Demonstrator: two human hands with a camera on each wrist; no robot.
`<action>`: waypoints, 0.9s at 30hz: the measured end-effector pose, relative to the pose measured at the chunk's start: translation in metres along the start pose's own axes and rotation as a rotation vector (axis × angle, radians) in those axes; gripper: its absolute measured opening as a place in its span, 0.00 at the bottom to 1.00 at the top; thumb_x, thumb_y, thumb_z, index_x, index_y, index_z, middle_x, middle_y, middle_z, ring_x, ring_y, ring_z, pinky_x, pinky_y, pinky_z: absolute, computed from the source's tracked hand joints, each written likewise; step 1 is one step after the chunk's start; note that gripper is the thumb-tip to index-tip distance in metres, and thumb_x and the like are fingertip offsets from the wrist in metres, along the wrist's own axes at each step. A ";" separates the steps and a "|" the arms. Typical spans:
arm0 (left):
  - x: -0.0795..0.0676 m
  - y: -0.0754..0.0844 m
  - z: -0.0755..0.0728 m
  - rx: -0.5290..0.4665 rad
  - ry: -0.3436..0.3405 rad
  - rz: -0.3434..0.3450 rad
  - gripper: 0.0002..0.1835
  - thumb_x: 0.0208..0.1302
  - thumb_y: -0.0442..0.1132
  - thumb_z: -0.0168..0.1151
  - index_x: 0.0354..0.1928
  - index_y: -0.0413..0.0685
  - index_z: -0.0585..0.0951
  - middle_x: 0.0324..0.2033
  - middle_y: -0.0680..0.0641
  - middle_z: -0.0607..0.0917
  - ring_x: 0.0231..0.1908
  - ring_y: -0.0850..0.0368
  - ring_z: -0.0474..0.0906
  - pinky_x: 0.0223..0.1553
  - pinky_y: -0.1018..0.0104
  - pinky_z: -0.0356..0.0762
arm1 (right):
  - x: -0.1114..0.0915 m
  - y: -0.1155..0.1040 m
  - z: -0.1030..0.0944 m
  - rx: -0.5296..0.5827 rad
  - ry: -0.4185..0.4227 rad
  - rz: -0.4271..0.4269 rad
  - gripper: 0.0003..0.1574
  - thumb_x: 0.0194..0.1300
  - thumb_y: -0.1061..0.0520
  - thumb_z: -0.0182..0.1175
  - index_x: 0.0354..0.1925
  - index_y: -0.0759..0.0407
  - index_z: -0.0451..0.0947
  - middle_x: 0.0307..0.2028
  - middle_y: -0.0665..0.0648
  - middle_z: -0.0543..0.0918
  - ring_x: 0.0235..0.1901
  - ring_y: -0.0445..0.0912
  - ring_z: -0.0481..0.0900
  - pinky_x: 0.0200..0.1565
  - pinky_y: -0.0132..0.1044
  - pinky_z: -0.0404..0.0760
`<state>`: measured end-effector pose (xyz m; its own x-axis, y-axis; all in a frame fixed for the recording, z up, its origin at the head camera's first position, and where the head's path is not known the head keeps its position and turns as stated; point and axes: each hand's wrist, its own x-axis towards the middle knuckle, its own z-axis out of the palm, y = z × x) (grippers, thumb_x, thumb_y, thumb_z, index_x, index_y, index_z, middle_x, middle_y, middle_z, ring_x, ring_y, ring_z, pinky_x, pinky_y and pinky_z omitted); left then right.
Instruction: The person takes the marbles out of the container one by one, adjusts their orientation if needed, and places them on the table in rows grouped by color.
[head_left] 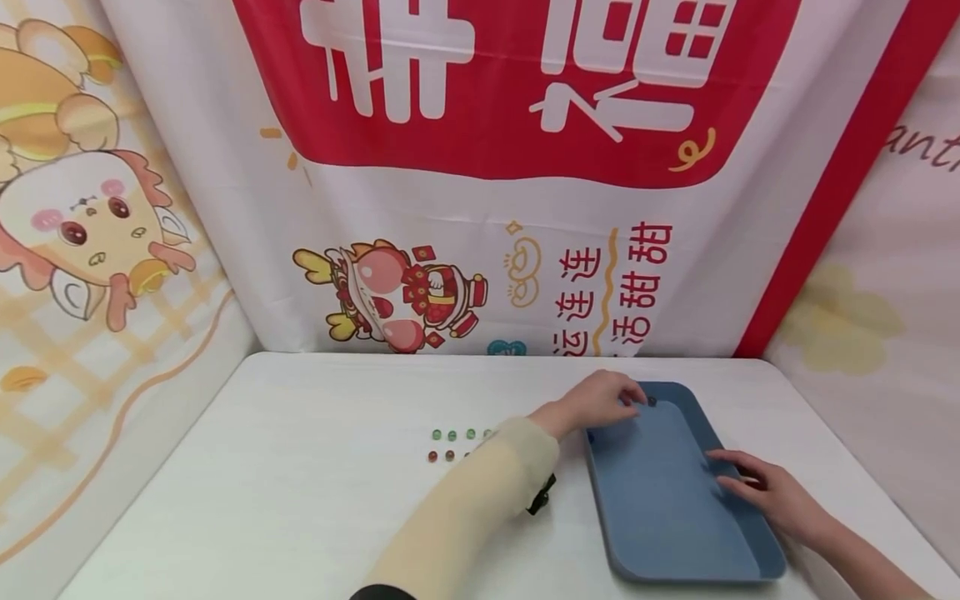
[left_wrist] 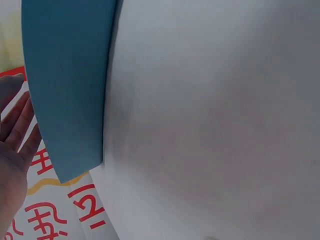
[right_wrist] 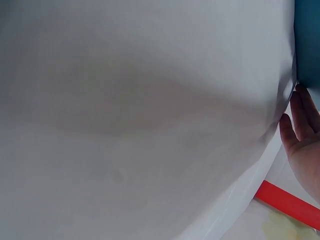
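A blue-grey rectangular tray (head_left: 667, 500) lies on the right of the white table. My left hand (head_left: 600, 398) reaches over its far left corner, fingers loosely bent, their tips close to a small dark marble (head_left: 652, 402). Another dark marble (head_left: 591, 437) is by the tray's left wall. At the right rim is my right hand (head_left: 776, 496), with fingertips extending over the tray's inner edge. In the right wrist view, several fingers (right_wrist: 302, 117) lie fairly straight beside the tray wall. Whether the right fingers press on the rim is unclear. Neither hand visibly holds anything.
Green marbles (head_left: 452, 435) form a row on the table left of the tray, with reddish-brown marbles (head_left: 450, 456) in a row nearer me. My left sleeve (head_left: 472, 492) hides part of both rows. Printed cloth (head_left: 487, 208) hangs behind the table and at both sides.
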<state>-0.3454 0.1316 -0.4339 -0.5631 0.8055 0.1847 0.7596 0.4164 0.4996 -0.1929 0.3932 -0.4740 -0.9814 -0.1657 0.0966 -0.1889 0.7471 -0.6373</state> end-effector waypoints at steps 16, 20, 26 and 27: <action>0.026 -0.012 0.021 0.122 0.024 -0.051 0.17 0.64 0.44 0.66 0.55 0.55 0.82 0.51 0.56 0.81 0.50 0.67 0.73 0.52 0.77 0.67 | 0.002 0.001 -0.002 0.007 -0.007 0.020 0.25 0.66 0.54 0.63 0.59 0.62 0.75 0.56 0.66 0.78 0.49 0.32 0.74 0.43 0.26 0.76; 0.030 -0.014 0.024 0.126 0.033 -0.058 0.19 0.64 0.45 0.66 0.56 0.55 0.80 0.53 0.55 0.80 0.53 0.66 0.72 0.56 0.74 0.66 | 0.004 0.000 -0.002 0.017 -0.004 0.012 0.25 0.67 0.54 0.63 0.59 0.61 0.75 0.56 0.67 0.77 0.50 0.32 0.73 0.44 0.26 0.76; 0.037 -0.014 0.029 0.103 0.021 -0.070 0.21 0.64 0.45 0.66 0.59 0.54 0.79 0.55 0.55 0.80 0.55 0.64 0.72 0.57 0.72 0.67 | 0.004 0.003 -0.004 0.024 -0.007 0.014 0.25 0.67 0.54 0.62 0.60 0.62 0.74 0.57 0.67 0.76 0.53 0.45 0.76 0.45 0.26 0.75; 0.039 -0.014 0.030 0.108 0.013 -0.073 0.21 0.64 0.45 0.65 0.59 0.54 0.78 0.55 0.55 0.80 0.56 0.64 0.72 0.58 0.72 0.66 | 0.004 0.003 -0.004 0.024 -0.009 0.017 0.25 0.67 0.54 0.62 0.60 0.62 0.74 0.57 0.67 0.76 0.53 0.49 0.76 0.45 0.26 0.75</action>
<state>-0.3676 0.1699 -0.4591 -0.6219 0.7660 0.1627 0.7467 0.5174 0.4182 -0.1976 0.3978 -0.4723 -0.9841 -0.1590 0.0792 -0.1715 0.7343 -0.6568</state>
